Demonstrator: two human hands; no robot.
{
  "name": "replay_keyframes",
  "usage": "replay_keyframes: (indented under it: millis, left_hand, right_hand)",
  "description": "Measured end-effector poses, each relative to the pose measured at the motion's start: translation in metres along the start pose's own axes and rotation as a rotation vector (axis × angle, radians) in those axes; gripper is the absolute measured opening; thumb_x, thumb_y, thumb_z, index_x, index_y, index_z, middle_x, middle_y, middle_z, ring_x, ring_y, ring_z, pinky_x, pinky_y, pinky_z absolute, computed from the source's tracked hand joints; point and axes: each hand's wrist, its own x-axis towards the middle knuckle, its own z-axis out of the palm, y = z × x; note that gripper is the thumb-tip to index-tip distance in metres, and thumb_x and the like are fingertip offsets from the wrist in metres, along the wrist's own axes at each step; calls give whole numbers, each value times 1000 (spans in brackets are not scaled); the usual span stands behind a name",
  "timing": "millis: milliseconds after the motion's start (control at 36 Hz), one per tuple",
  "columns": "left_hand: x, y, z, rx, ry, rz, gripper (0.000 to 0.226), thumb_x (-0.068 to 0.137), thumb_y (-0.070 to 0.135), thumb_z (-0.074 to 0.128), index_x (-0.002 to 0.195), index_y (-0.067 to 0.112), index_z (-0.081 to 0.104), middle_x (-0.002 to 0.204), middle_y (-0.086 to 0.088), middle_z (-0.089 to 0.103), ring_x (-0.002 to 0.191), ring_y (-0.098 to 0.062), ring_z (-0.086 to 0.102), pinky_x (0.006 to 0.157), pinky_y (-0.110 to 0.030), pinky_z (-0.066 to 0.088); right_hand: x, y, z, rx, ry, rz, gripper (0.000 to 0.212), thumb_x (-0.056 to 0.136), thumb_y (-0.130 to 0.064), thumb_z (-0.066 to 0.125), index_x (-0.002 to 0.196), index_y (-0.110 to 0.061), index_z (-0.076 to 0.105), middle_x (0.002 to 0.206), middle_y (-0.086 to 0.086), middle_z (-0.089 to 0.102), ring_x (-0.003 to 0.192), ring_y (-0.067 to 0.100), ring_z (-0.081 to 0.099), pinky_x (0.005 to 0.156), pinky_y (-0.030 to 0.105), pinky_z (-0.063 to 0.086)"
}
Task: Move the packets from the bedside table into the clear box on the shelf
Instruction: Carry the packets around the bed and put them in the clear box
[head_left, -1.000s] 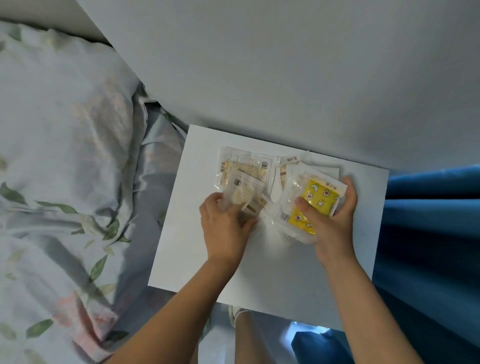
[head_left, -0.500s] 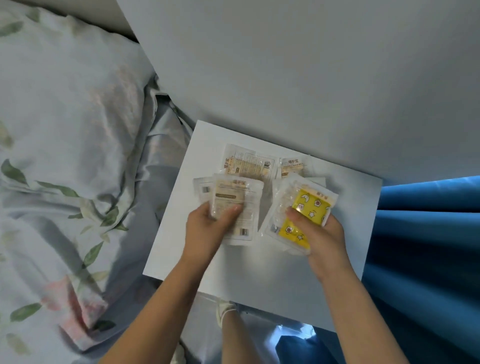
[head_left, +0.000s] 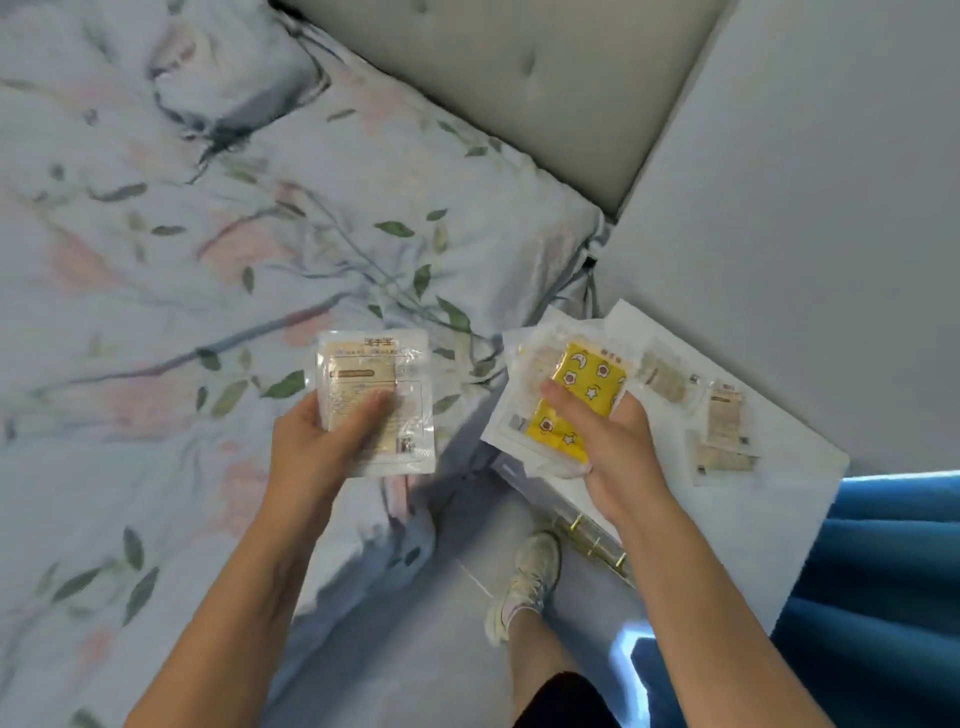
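Left hand (head_left: 317, 441) gripped a pale packet stack (head_left: 376, 405) above the floral bedding (head_left: 208, 234), while the right hand (head_left: 605, 447) clutched a yellow starred packet bundle (head_left: 569, 400) over the desk (head_left: 779, 509) edge; three loose packets (head_left: 719, 421) lay on the white desk beside it.

I see a home bedroom: floral bedding (head_left: 218, 249), padded headboard (head_left: 545, 88), white bedside table (head_left: 769, 519), blue curtain (head_left: 883, 597).

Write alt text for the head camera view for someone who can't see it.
A person's left hand holds pale packets over a floral bedspread, while the right hand grips a yellow packet. More packets lie on the white bedside table.
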Motion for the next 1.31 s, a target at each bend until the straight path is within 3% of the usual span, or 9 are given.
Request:
replay_keyframes:
  millis: [83, 194, 361, 528, 639, 778, 944, 1167, 1306]
  left_hand:
    - [-51, 23, -92, -40, 121, 34, 3, 83, 17, 70, 85, 19, 69, 68, 10, 73, 62, -4, 68, 53, -17, 52]
    - [-136, 43, -219, -101, 303, 42, 6, 81, 18, 73, 85, 18, 69, 71, 4, 74, 65, -12, 68, 61, -27, 54]
    - [-291, 52, -377, -150, 567, 39, 11, 78, 26, 75, 86, 24, 68, 75, 10, 74, 70, -8, 72, 61, -24, 55]
    - [-421, 37, -484, -243, 883, 40, 14, 76, 30, 76, 87, 23, 69, 80, 8, 75, 78, -10, 72, 69, -25, 55]
    - [-488, 17, -531, -336, 1109, 41, 13, 76, 31, 75, 86, 25, 69, 81, 7, 75, 79, -10, 72, 71, -26, 56]
    - [-557, -10, -581, -402, 1325, 35, 21, 82, 24, 71, 102, 19, 67, 90, 6, 74, 82, -8, 72, 66, -20, 57]
    - [-604, -34, -654, -450, 1450, 22, 15, 82, 22, 71, 97, 25, 67, 87, 8, 75, 77, -5, 72, 60, -17, 56]
    - [-632, -48, -758, -526, 1523, -6, 14, 83, 19, 70, 94, 26, 66, 79, 18, 74, 72, 0, 70, 54, -12, 52]
    - [-661, -61, -820, -564, 1583, -22, 14, 82, 19, 70, 95, 24, 67, 79, 13, 74, 72, -2, 71, 54, -13, 52]
  right_hand:
    - [-66, 2, 69, -63, -94, 16, 19, 79, -6, 71, 95, -15, 67, 80, -3, 75, 74, 13, 72, 60, 29, 59]
    - [-169, 16, 163, -149, -291, 22, 35, 69, -11, 76, 102, -10, 67, 89, 3, 75, 82, 19, 72, 71, 34, 59]
    - [-320, 50, 296, -271, -612, 69, 26, 72, -10, 74, 97, -13, 65, 81, -2, 75, 74, 14, 72, 59, 26, 57]
    - [-449, 90, 401, -488, -898, 60, 27, 76, -11, 76, 102, -12, 66, 86, 1, 73, 75, 15, 71, 68, 32, 60]
    - [-519, 126, 452, -622, -1079, 44, 31, 74, -11, 78, 102, -13, 65, 88, 2, 72, 77, 16, 69, 66, 27, 55]
    - [-590, 174, 497, -727, -1262, 68, 32, 72, -9, 79, 101, -12, 64, 89, 4, 72, 75, 16, 70, 64, 26, 54]
    - [-649, 229, 551, -801, -1353, 93, 38, 69, -9, 81, 103, -10, 65, 91, 7, 73, 79, 21, 70, 64, 29, 55]
    - [-717, 289, 643, -790, -1399, 149, 38, 70, -7, 80, 104, -12, 64, 90, 4, 72, 70, 14, 70, 54, 22, 54]
    - [-772, 327, 695, -835, -1467, 171, 37, 70, -5, 80, 104, -11, 64, 88, 4, 73, 71, 15, 70, 56, 24, 54]
